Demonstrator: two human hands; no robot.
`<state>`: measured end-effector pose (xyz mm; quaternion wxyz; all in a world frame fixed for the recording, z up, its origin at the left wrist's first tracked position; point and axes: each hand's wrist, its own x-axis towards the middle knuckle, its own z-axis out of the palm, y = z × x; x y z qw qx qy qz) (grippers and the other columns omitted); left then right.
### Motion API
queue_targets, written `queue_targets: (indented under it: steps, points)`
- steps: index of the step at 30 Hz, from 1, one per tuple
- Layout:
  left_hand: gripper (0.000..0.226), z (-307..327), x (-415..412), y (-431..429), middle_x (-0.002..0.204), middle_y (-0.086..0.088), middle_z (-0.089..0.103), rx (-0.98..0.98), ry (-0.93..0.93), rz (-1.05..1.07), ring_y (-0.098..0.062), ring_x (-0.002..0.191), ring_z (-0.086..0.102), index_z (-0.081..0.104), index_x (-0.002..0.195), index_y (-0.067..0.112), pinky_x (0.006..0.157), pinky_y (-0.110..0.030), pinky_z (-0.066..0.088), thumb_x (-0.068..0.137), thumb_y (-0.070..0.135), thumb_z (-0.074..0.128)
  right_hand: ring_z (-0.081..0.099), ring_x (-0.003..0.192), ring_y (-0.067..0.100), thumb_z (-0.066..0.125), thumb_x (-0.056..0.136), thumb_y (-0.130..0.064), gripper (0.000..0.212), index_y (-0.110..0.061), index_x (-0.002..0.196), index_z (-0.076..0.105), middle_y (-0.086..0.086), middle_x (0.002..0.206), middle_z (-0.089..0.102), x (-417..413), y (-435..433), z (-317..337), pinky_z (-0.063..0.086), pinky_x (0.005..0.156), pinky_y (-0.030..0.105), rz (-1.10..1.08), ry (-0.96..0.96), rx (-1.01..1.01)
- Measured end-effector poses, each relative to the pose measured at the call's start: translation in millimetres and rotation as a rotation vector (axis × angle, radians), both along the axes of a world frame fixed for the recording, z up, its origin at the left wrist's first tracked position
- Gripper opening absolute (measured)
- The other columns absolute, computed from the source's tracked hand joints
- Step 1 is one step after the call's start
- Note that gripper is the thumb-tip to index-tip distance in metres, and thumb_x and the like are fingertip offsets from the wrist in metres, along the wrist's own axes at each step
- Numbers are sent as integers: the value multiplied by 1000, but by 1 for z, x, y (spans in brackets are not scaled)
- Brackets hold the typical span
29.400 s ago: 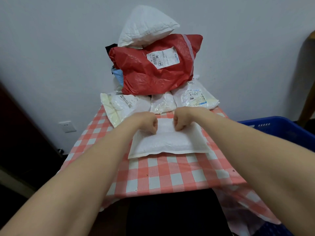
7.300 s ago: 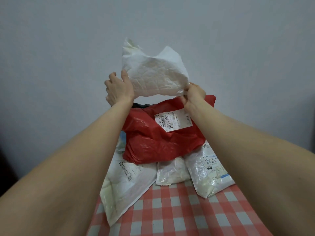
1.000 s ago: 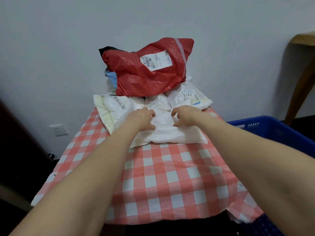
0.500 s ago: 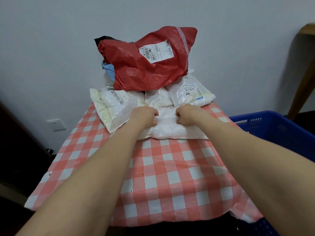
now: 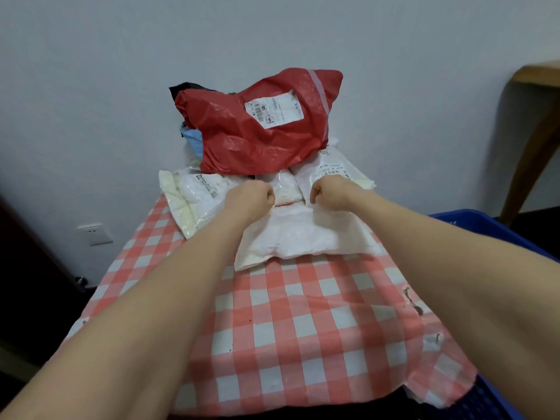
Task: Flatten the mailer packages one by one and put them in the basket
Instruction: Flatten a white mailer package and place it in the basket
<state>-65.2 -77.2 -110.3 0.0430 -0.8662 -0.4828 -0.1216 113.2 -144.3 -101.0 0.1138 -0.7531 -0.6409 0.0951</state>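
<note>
Over checked tablecloth [image 5: 303, 328], curled fingers [image 5: 268, 194] hide white mailer's [image 5: 303, 234] far edge.

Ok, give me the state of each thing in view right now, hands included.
front white mailer: lying on the tablecloth, puffy, not flat.
left hand: fingers curled, gripping its far edge.
right hand: likewise, gripping the far edge.
red mailer: bulging, atop the pile of white mailers.
blue basket: right of the tablecloth, inside hidden.
</note>
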Motion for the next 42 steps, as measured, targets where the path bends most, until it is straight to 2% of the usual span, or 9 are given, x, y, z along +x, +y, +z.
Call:
queue_targets:
  steps: [3, 6, 11, 16, 26, 31, 35, 39, 42]
  points:
    - [28, -6, 2, 5, 124, -1, 52, -66, 92, -19, -22, 114, 53, 63, 117, 25, 87, -34, 43, 91, 34, 55, 57, 111, 25, 50, 92, -14, 32, -23, 120, 62, 3, 126, 57, -6, 9, -12, 44, 83, 28, -20, -54, 10]
    - [34, -19, 5, 11, 129, -3, 51, -133, 136, -14, -25, 117, 51, 63, 120, 23, 94, -36, 45, 90, 38, 58, 52, 119, 27, 50, 96, -22, 31, -23, 126, 59, 7, 135, 49, -9, 14, -27, 42, 94, 32, 3, -104, -51]
    - [8, -28, 7, 17, 112, 1, 64, -151, 217, 0, -22, 103, 58, 60, 87, 29, 85, -32, 49, 87, 37, 59, 50, 122, 26, 50, 94, -23, 34, -22, 127, 59, 6, 134, 51, -8, 16, -33, 41, 96, 34, -4, -173, -86]
    - [20, -34, 9, 22, 113, 5, 64, -117, 214, 19, -20, 110, 56, 66, 108, 31, 82, -30, 45, 89, 34, 60, 54, 116, 26, 57, 89, -21, 35, -16, 124, 58, 6, 128, 57, -8, 23, -37, 44, 89, 33, -53, -195, -90]
    - [21, -40, 21, 23, 110, -2, 65, 45, 297, -16, -24, 105, 59, 64, 109, 21, 74, -29, 40, 94, 30, 51, 52, 117, 31, 40, 97, -17, 32, -10, 126, 52, 13, 129, 55, -11, 26, -41, 37, 81, 33, -55, -263, -68]
    - [18, -35, 11, 21, 113, 3, 63, -58, 159, -2, -21, 107, 57, 62, 106, 25, 81, -31, 43, 92, 31, 52, 54, 115, 27, 49, 90, -13, 33, -16, 122, 55, 7, 128, 56, -8, 19, -32, 43, 90, 32, -62, -114, -92]
    - [25, -16, 11, 25, 120, 1, 58, -34, -16, -25, -20, 113, 52, 60, 115, 25, 88, -35, 44, 90, 25, 55, 50, 120, 28, 48, 92, -17, 39, -28, 129, 52, 5, 134, 45, -5, 24, -20, 40, 93, 35, -126, -1, 37]
    - [44, -15, 17, 24, 131, -3, 51, -141, 234, -7, -25, 123, 43, 52, 129, 30, 98, -39, 41, 86, 32, 56, 45, 125, 32, 50, 90, -21, 48, -32, 137, 46, 6, 138, 42, -10, 28, -30, 40, 100, 40, -54, -107, -96]
    - [43, -29, 15, 29, 129, -3, 54, -199, 262, 1, -27, 122, 41, 50, 131, 31, 98, -40, 42, 87, 34, 55, 34, 131, 32, 43, 93, -19, 47, -34, 138, 45, 4, 141, 42, -11, 31, -39, 37, 102, 43, -70, -147, -140]
